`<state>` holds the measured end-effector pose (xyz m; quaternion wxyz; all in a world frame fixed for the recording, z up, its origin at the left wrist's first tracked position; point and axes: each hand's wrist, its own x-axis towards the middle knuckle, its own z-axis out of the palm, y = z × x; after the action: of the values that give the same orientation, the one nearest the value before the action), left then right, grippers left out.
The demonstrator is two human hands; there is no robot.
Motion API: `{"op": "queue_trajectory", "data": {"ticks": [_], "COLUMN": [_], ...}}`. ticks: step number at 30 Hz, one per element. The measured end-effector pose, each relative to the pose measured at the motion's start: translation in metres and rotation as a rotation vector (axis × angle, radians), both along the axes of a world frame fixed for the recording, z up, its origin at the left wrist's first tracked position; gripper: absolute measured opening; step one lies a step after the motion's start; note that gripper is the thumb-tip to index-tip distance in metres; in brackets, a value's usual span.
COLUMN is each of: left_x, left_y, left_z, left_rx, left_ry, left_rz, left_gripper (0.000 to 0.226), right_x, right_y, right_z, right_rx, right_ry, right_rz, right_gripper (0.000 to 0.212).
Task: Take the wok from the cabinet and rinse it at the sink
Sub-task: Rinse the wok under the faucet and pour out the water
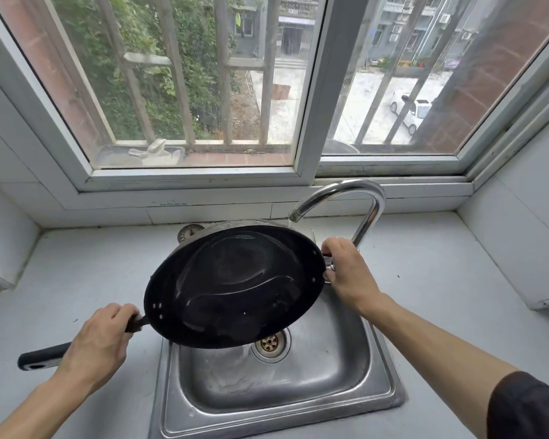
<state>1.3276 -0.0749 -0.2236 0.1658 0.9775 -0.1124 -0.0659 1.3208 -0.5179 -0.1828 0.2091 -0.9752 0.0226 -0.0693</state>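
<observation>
A black wok [235, 285] hangs tilted above the steel sink [377, 375], its inside facing me with water pooled in it. My left hand [97, 340] grips the wok's long black handle [42, 359] close to the pan. On the far side, my right hand [349, 270] holds the small metal helper handle at the rim. The chrome faucet [355, 198] arches over the wok's upper right edge, its spout just above the rim; a thin stream seems to fall there.
The sink's drain [270, 343] shows below the wok. Grey countertop [76, 280] runs on both sides. Tiled walls rise left and right, and a window with bars [203, 90] stands behind the faucet.
</observation>
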Motion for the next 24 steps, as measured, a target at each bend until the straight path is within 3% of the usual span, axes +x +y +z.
{"op": "queue_trajectory", "data": {"ticks": [9, 13, 16, 20, 24], "left_x": [-0.005, 0.008, 0.024, 0.034, 0.024], "left_y": [0.014, 0.026, 0.028, 0.027, 0.010], "left_z": [-0.008, -0.017, -0.010, 0.009, 0.025], "left_rx": [-0.008, 0.004, -0.033, 0.008, -0.044], "left_ry": [0.026, 0.008, 0.051, 0.016, 0.004], "left_rz": [-0.107, -0.130, -0.114, -0.210, -0.309], "left_gripper": [0.027, 0.043, 0.056, 0.047, 0.045], "right_x": [-0.011, -0.015, -0.020, -0.028, -0.032], "right_y": [-0.015, -0.022, -0.029, -0.032, -0.032], "right_z": [0.001, 0.011, 0.019, 0.024, 0.022], "right_rx": [0.068, 0.131, 0.126, 0.100, 0.040], "right_ry": [0.207, 0.270, 0.240, 0.098, 0.086], "right_rz": [0.018, 0.016, 0.057, 0.064, 0.036], "right_gripper": [0.049, 0.053, 0.044, 0.020, 0.016]}}
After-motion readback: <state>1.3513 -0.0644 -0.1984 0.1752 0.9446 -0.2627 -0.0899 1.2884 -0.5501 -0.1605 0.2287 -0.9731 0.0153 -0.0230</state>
